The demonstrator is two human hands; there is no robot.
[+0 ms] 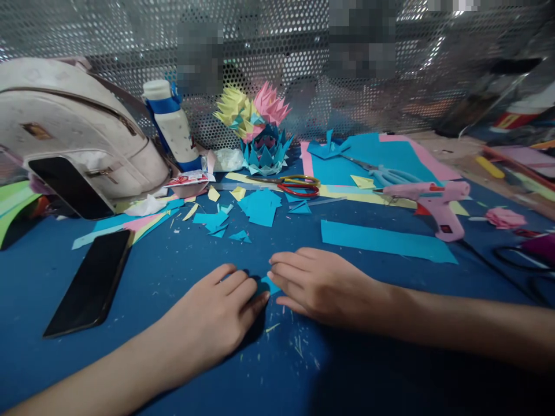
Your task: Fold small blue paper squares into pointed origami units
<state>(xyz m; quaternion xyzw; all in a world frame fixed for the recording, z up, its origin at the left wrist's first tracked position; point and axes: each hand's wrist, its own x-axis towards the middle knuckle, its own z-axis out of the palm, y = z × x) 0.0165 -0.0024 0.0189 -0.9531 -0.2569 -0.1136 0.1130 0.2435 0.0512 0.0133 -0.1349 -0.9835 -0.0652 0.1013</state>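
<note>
A small piece of blue paper [269, 285] lies low over the table between my two hands, mostly covered by fingers. My left hand [225, 309] is closed on its left side, thumb pressed against the curled fingers. From the right, my right hand [314, 283] closes on the same piece with its fingertips bunched together. Just beyond the hands are blue paper scraps [260, 207], and a long blue paper strip [385, 241] lies past my right wrist. Whether the small piece is folded is hidden.
A pink glue gun [437, 202] with a black cord stands at right. Behind are scissors [299, 186], folded-paper flowers [265, 144], light-blue-handled scissors [396, 178] and a bottle [173, 127]. At left are a phone [93, 283], another phone [71, 188] and a white backpack [87, 127].
</note>
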